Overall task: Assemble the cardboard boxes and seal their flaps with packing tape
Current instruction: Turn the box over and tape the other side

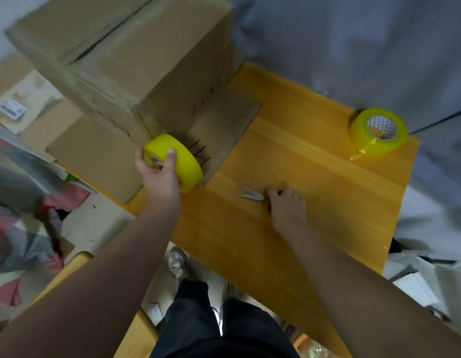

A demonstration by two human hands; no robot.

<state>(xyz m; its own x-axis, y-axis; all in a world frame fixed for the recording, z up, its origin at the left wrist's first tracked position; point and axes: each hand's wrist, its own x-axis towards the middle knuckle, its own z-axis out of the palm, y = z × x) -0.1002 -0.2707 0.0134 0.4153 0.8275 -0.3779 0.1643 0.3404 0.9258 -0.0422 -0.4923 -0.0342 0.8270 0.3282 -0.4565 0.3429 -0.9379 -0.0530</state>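
The cardboard box (pixel 147 60) stands at the far left of the worktop (pixel 314 171). Its top seam is closed and its lower flaps are splayed flat on the wood. The yellow tape roll (pixel 184 165) sits against the box's near bottom corner, on edge. The left hand (pixel 159 177) grips it, fingers (pixel 171 154) curled over the rim and into the core. I cannot tell whether a strip runs from roll to box.

Just right of the roll lie small snips (pixel 250 194), their long axis across the worktop and the blades pointing left toward the roll. The right hand (pixel 286 206) rests at their handle end, fingers curled down and seemingly pinching it. Any cut likely falls to that hand, which would move left. A second tape roll (pixel 377 130) stands well apart at the far right.
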